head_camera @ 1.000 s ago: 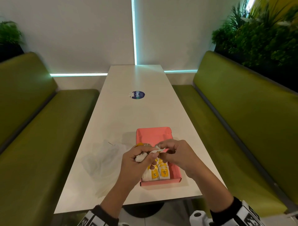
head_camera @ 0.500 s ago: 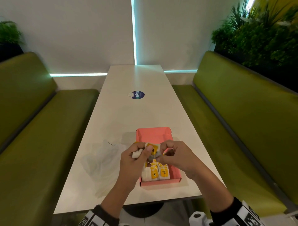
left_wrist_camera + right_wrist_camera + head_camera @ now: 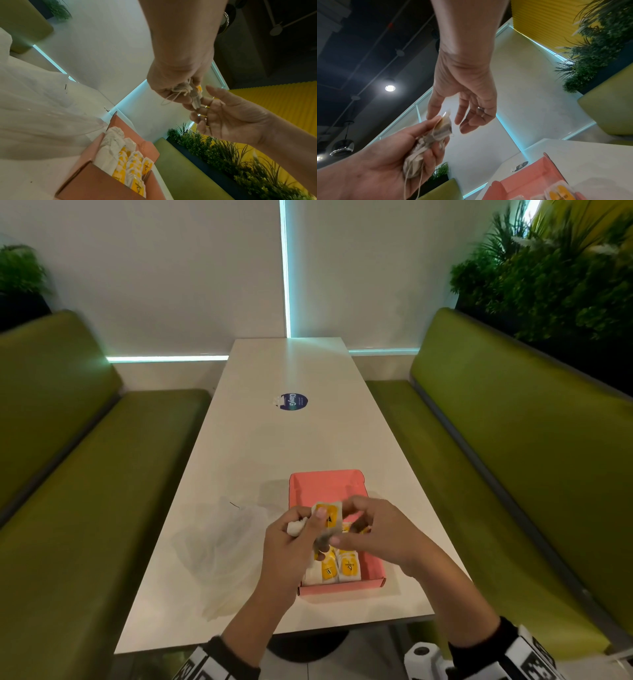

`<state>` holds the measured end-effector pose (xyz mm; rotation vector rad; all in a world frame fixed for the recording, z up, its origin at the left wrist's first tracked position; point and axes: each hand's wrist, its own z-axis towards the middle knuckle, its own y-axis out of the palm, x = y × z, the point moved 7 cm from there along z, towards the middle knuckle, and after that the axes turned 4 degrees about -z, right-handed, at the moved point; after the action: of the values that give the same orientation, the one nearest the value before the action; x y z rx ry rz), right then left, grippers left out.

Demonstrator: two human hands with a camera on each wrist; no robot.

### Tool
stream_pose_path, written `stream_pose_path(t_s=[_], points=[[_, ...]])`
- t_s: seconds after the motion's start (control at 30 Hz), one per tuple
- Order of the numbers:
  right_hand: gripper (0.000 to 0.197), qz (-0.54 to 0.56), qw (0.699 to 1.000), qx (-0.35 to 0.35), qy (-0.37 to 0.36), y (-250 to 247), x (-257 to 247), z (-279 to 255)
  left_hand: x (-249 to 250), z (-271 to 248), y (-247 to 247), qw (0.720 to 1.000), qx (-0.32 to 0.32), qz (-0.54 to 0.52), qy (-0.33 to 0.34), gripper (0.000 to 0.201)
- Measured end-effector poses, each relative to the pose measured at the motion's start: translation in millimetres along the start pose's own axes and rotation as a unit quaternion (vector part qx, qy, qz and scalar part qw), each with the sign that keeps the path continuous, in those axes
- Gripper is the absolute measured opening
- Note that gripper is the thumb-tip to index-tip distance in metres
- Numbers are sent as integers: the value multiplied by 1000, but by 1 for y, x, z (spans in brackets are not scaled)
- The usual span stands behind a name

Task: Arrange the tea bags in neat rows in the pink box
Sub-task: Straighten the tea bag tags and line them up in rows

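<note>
The pink box [image 3: 322, 487] lies open on the white table [image 3: 274, 446], its near half filled with rows of white tea bags with yellow tags [image 3: 347, 570]. Just above it, my left hand [image 3: 310, 523] grips a crumpled bundle of tea bags and strings, with one yellow-tagged tea bag [image 3: 329, 517] held upright under the thumb. My right hand [image 3: 363, 518] is beside that bag, fingers relaxed and spread, thumb at its lower edge. The right wrist view shows the right hand [image 3: 467, 102] spread open next to the held bag [image 3: 443, 128]. The left wrist view shows the left hand [image 3: 178, 86] clutching strings.
An empty clear plastic bag [image 3: 222, 549] lies on the table left of the box. A round blue sticker [image 3: 294, 401] marks the table's middle. Green benches [image 3: 85, 508] [image 3: 513, 474] flank the table, with plants behind them. The box stands close to the near table edge.
The left hand has turned one tea bag upright so that its yellow tag faces up. The right hand's pinch has loosened and its fingers have spread. The box has not moved.
</note>
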<state>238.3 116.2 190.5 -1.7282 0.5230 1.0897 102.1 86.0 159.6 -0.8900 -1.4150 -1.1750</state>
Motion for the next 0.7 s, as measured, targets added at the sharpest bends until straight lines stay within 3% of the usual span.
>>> stream_pose_path(t_s=[0.07,0.17,0.27,0.3,0.43,0.57,0.63,0.7], points=[[25,15,1000,12,-12,-7,-3,2,-3,0,2,999,-24,32,-6,21],[11,-22,999,35,-28,-15,-5,7,-12,2,6,995,-70,74,-18,22],[27,-62,977,205,-8,-45,12,15,-28,8,-5,991,-46,121,-41,17],[28,-82,972,218,7,-49,19,17,-35,9,-10,987,-40,145,-51,15],[20,-149,983,23,105,-20,63,26,-67,9,-18,945,-106,301,-75,6],[20,-175,972,34,153,-14,97,31,-88,6,-15,868,-174,462,-55,24],[21,-220,962,26,159,-6,110,35,-95,4,-15,841,-189,504,-48,27],[10,-246,955,47,160,-2,117,40,-100,1,-13,817,-196,541,-31,29]])
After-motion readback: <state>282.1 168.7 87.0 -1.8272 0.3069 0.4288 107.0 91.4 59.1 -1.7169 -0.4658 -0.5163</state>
